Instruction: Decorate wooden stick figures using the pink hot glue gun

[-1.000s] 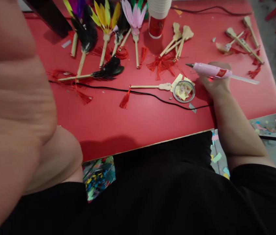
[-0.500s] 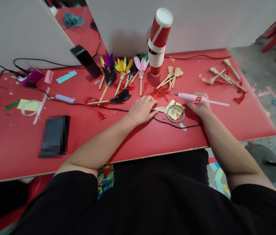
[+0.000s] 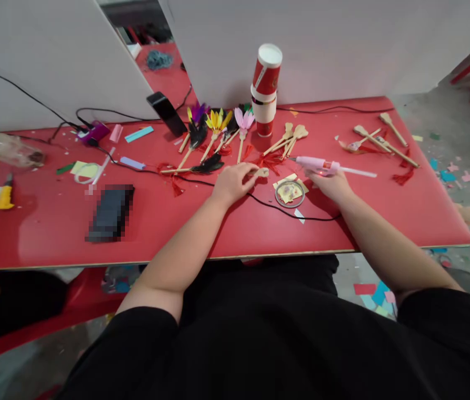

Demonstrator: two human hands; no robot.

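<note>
My right hand [image 3: 330, 183] is wrapped round a pink glue gun [image 3: 317, 163], whose nozzle points left and whose clear glue stick sticks out at the back. My left hand [image 3: 235, 182] pinches a small pale wooden stick [image 3: 262, 173] with a broad, flat end; the rest of it is hidden by my fingers. Between my hands, a round metal ring [image 3: 289, 205] lies on the table around yellowish scraps of paper [image 3: 290, 191]. Just beyond them are several wooden sticks with broad ends [image 3: 297, 133] and a red tassel [image 3: 271, 161].
Feather-topped sticks [image 3: 218, 121] lie behind my left hand. Stacked paper cups [image 3: 265, 105] stand against the wall beside them. A black cord [image 3: 201, 182] crosses the red table [image 3: 185, 233]. To the left are a blurred dark object [image 3: 111, 213], a leaning phone [image 3: 166, 114] and a yellow cutter [image 3: 5, 194].
The wooden piece in my left hand is lifted and tilted up, away from the ring. The glue gun stays in my right hand. The view has shifted, showing more of the table's left side.
</note>
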